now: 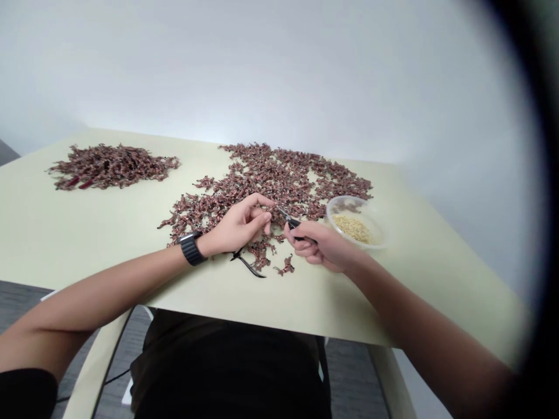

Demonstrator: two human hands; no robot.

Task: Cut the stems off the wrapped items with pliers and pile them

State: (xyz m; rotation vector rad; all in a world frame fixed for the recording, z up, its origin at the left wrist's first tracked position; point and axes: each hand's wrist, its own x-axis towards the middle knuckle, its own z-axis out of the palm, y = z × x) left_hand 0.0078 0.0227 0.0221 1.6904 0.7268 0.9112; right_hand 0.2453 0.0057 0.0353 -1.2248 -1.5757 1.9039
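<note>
My right hand (321, 244) is wrapped round the dark handles of small pliers (294, 223), whose metal tip points up and left. The tip meets the fingertips of my left hand (244, 224). Thumb and forefinger of the left hand are closed together there; what they pinch is too small to make out. Beneath and beyond both hands spreads a wide heap of small reddish-brown figure-like trinkets (262, 180) with shiny bits. One loose trinket (285, 266) lies just in front of the hands. A second black-handled tool (251, 267) rests partly hidden by the left hand.
A clear round plastic tub (378, 244) with tiny gold-coloured pieces (353, 228) stands right of the heap, close to my right hand. Another pile of brown trinkets (111, 166) lies at the far left. The pale table (271, 302) backs onto a white wall (244, 70).
</note>
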